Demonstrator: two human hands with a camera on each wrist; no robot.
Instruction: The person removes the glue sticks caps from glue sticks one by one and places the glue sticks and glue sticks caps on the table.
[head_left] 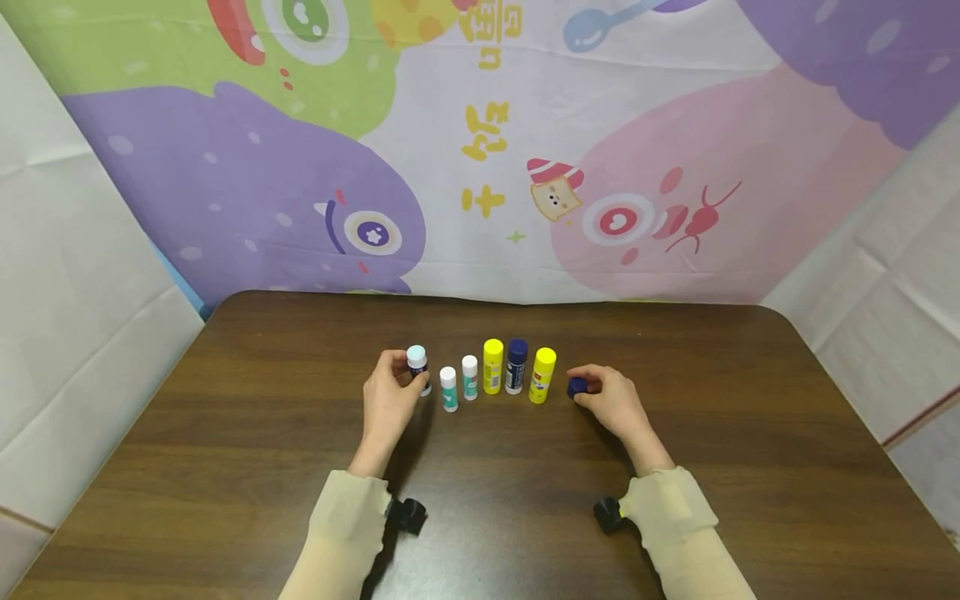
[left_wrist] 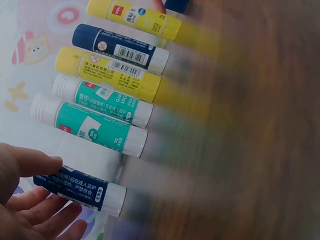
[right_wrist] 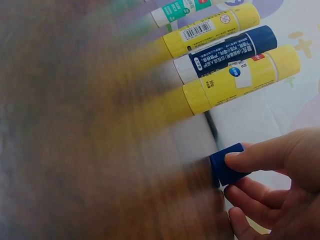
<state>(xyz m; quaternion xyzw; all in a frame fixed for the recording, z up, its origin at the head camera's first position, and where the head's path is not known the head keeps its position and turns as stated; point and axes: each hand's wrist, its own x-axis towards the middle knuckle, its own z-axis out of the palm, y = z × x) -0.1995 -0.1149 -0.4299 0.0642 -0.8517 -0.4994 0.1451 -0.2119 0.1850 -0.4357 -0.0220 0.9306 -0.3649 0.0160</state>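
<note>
At the left end of a row of glue sticks, my left hand (head_left: 388, 398) grips a dark blue glue stick (left_wrist: 82, 190) between thumb and fingers. It stands upright on the table, its pale top uncovered in the head view. To the right of the row, my right hand (head_left: 613, 402) pinches a small dark blue cap (right_wrist: 230, 165) low at the table. Between the hands stand two white-and-teal glue sticks (head_left: 448, 390), a yellow glue stick (head_left: 492, 367), a dark blue capped glue stick (head_left: 516, 367) and another yellow glue stick (head_left: 542, 376).
The upright sticks stand close together on a brown wooden table (head_left: 495, 492). Behind the table's far edge hangs a cloth (head_left: 480, 250) printed with cartoon figures. A black wrist camera (head_left: 407, 516) sits at the left cuff, another black camera (head_left: 608, 514) at the right.
</note>
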